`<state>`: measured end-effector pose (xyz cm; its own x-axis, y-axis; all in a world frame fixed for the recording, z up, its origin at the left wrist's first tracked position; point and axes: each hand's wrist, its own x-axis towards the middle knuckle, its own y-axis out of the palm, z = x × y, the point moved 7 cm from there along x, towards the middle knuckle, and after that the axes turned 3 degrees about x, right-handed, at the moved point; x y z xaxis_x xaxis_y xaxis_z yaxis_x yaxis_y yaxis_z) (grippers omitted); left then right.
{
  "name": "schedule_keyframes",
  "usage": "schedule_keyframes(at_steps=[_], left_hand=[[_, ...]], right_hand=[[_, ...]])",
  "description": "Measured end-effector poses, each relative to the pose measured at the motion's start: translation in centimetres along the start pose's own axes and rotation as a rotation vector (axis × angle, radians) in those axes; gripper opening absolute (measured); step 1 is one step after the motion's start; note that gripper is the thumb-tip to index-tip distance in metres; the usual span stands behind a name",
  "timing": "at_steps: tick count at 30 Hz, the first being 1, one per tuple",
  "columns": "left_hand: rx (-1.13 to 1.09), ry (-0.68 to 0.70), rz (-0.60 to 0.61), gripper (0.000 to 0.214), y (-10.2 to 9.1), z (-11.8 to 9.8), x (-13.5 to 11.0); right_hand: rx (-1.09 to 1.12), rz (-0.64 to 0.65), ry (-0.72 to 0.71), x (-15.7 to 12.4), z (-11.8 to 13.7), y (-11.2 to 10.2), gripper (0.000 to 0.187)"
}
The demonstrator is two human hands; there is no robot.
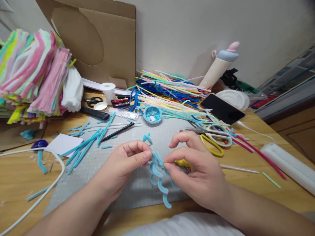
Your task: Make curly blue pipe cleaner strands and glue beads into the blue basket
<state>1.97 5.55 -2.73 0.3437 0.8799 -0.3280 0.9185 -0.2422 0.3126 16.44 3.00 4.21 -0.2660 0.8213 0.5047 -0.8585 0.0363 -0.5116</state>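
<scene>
A person seated at a cluttered wooden craft table (246,183) works a wavy piece of light-blue fuzzy pipe cleaner (157,173) over a grey cutting mat (137,186) at the near centre. The left hand (125,165) pinches the upper left end of the blue piece between thumb and forefinger, fingers curled narrow; the right hand (197,170) grips the same piece from the right, thumb and forefinger closed on it, the other fingers arched above. The piece hangs between the two hands, its curled tail dropping toward the near edge of the mat.

The work looks to be partly done: several bends are already formed in the held piece, and a small round light-blue woven cup (152,114) sits finished or half-finished at the far side of the mat. Straight blue pipe-cleaner lengths (83,146) and short clipped bits lie loose on the mat's left, seemingly unused. A big heap of mixed-colour stems (167,91) lies beyond, and pastel bundles (31,72) are stacked at far left.

Yellow-handled scissors (211,146) rest just right of the hands, near a black phone (222,108). A pale bottle with a blue and pink cap (219,67) leans against the wall. No brand, label or writing can be read anywhere.
</scene>
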Motion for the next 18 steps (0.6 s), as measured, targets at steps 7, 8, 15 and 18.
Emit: schedule_keyframes(at_steps=[7,8,15,18], left_hand=[[-0.008,-0.012,-0.006,0.026,0.0,0.0,-0.1],[-0.01,-0.011,-0.005,0.025,0.0,0.0,-0.2],[-0.036,-0.001,0.012,0.023,0.0,0.0,-0.1],[-0.039,-0.017,0.019,0.023,-0.1,0.2,0.0]], right_hand=[[0.028,0.005,0.005,-0.2,-0.1,0.1,0.011],[0.04,0.002,0.01,-0.3,-0.2,0.2,0.012],[0.256,-0.04,0.132,-0.4,-1.6,0.5,0.012],[0.371,-0.009,0.254,-0.3,-2.5,1.0,0.01]])
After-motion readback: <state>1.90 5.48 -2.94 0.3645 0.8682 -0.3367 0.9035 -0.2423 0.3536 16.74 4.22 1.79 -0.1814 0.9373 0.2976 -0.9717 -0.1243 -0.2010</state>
